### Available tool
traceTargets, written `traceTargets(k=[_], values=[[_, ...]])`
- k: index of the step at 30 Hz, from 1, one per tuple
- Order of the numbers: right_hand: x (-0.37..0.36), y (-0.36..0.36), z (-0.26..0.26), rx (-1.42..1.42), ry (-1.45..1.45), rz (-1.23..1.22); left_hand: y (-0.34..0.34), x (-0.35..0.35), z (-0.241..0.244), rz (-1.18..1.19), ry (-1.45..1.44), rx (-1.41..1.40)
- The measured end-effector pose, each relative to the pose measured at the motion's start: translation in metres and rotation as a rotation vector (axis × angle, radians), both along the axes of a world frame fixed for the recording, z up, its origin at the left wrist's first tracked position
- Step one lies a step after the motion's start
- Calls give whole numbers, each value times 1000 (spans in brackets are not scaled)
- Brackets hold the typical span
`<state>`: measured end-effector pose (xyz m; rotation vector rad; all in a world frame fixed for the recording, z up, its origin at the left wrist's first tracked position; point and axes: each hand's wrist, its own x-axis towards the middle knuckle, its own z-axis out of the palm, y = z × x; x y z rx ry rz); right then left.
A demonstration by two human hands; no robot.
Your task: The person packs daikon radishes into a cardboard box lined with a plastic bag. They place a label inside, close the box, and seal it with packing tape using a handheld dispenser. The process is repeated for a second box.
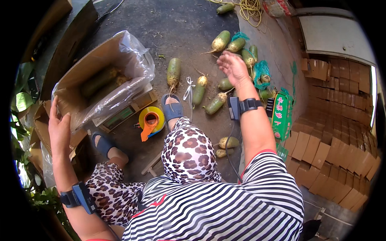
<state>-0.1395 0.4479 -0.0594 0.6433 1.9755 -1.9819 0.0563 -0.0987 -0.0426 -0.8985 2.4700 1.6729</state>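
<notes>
My left hand is at the near left corner of a cardboard box, its thumb apart from its extended fingers; whether it bears on the wall I cannot tell. Clear plastic lining hangs over the box's right side. Inside, in shadow, lie green radishes. The box rests on a scale with a display. Held out to the right, my right hand is empty, fingers loosely extended, above a scatter of green radishes. Nearest to it are a radish by teal netting and another, partly hidden.
A tape dispenser with yellow tape lies between my feet and the scale. Single radishes and a bundle of white string lie ahead. To the right are a green printed bag and stacked cartons. Yellow rope is coiled farther off.
</notes>
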Motion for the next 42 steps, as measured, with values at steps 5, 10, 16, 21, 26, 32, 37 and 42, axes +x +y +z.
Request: traceTargets(k=[5, 10, 16, 21, 26, 32, 37, 42], values=[[152, 127, -133, 176, -459, -439, 3, -4, 9, 15, -24, -14], [257, 158, -190, 350, -868, -306, -9, -4, 2, 18, 45, -143], [225, 153, -215, 389, -717, -231, 8, -14, 13, 25, 174, -358], [189, 205, -271, 596, -434, -379, 38, -44, 4, -69, 209, -513], [112, 179, -237, 381, -276, -494, 46, -40, 15, -52, 210, -645], [13, 175, -220, 93, -209, -630, 51, -43, 6, -35, 228, -674], [-83, 183, -275, 358, -285, -756, 21, -41, -17, 4, 230, -624], [-136, 158, -274, 342, -396, -900, -2, -20, -3, -3, 110, -771]])
